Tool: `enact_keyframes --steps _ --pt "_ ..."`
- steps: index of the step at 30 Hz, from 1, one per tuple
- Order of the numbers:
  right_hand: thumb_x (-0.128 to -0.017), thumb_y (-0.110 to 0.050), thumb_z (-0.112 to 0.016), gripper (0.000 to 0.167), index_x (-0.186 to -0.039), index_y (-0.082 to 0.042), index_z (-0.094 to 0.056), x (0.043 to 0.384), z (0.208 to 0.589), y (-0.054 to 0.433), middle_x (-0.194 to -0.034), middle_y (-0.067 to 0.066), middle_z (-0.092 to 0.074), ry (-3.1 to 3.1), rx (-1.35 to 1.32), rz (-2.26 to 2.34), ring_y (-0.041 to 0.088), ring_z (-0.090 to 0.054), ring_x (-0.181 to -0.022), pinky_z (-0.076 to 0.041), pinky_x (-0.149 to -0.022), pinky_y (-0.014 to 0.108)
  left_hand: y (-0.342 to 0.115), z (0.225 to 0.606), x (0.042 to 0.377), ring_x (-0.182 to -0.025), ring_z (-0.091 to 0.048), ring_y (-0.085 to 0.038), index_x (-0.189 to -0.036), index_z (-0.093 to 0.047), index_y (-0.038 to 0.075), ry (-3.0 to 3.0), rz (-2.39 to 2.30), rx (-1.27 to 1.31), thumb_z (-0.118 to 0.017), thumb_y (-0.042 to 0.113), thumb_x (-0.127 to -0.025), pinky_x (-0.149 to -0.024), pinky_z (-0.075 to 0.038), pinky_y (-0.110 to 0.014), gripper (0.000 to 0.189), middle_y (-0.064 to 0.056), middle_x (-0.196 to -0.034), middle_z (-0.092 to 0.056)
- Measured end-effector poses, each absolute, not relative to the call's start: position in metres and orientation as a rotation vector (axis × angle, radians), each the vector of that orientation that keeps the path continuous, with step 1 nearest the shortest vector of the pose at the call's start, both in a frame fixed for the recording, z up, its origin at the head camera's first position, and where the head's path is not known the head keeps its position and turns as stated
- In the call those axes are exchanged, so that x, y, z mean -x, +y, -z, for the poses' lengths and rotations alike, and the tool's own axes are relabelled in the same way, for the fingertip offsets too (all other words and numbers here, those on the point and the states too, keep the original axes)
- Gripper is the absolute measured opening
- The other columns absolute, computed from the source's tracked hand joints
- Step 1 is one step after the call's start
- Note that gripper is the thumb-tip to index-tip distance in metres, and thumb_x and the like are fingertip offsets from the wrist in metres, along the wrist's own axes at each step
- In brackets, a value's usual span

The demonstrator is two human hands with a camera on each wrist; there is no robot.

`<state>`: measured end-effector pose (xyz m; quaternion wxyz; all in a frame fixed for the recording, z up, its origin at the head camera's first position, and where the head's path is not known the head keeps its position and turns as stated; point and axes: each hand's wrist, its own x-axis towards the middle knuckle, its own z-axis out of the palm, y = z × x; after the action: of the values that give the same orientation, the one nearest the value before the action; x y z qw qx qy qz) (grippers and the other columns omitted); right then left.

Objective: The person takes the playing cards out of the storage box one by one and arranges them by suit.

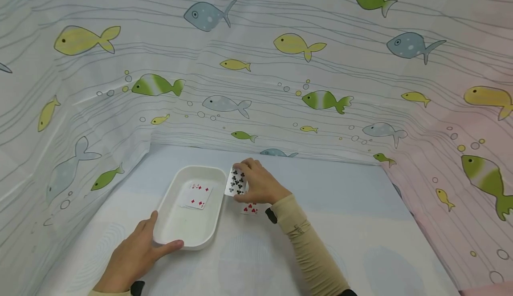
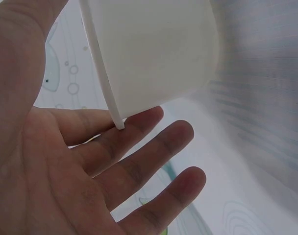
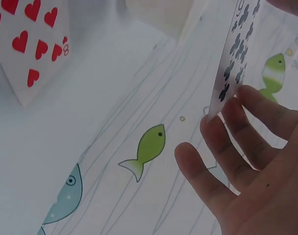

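Note:
My right hand point(image 1: 260, 184) pinches a nine of clubs point(image 3: 235, 54) between thumb and fingers. In the head view this playing card point(image 1: 234, 182) is tilted just beyond the right rim of a white plastic tray point(image 1: 188, 233). Under that hand an eight of hearts point(image 3: 38, 41) lies face up on the table, partly covered in the head view. Inside the tray is a small pile of cards with a four of diamonds point(image 1: 199, 197) on top. My left hand point(image 1: 134, 249) rests at the tray's near left corner, thumb and fingers spread, fairly straight fingers touching the rim point(image 2: 104, 78).
A pale patterned cloth covers the table point(image 1: 340, 198). Behind and on both sides rises a fish-print curtain point(image 1: 256, 87), close to the table's back edge. The tray stands left of the middle.

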<state>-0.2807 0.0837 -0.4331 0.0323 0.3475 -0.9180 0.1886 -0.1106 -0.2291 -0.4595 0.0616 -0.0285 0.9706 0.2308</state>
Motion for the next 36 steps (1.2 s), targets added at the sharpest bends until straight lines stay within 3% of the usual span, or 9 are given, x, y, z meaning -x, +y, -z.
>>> enact_keyframes --steps 14,27,36 --pt "-0.074 -0.04 -0.088 0.086 -0.148 -0.017 -0.051 0.282 0.437 0.124 -0.141 0.003 -0.048 -2.963 -0.93 -0.577 0.019 -0.046 -0.125 -0.047 -0.102 0.038 -0.23 0.459 0.11 -0.117 -0.055 -0.048 -0.156 -0.016 -0.011 2.925 -0.693 0.085 -0.065 0.08 -0.078 -0.087 -0.045 -0.065 0.13 -0.035 -0.146 -0.037" --pt "-0.074 -0.041 -0.09 0.089 -0.147 -0.008 -0.051 0.284 0.462 0.164 -0.136 0.011 -0.052 -3.038 -0.9 -0.444 0.027 -0.051 -0.123 -0.047 -0.103 0.045 -0.23 0.46 0.11 -0.117 -0.055 -0.048 -0.157 -0.015 -0.01 2.919 -0.695 0.092 -0.065 0.08 -0.078 -0.087 -0.045 -0.064 0.13 -0.035 -0.146 -0.037" --pt "-0.074 -0.041 -0.088 0.084 -0.145 -0.012 -0.054 0.282 0.478 0.174 -0.136 0.01 -0.052 -3.131 -0.935 -0.393 0.026 -0.049 -0.121 -0.047 -0.101 0.044 -0.23 0.459 0.109 -0.118 -0.054 -0.049 -0.157 -0.015 -0.009 2.925 -0.703 0.081 -0.065 0.079 -0.079 -0.087 -0.046 -0.064 0.128 -0.035 -0.146 -0.037"
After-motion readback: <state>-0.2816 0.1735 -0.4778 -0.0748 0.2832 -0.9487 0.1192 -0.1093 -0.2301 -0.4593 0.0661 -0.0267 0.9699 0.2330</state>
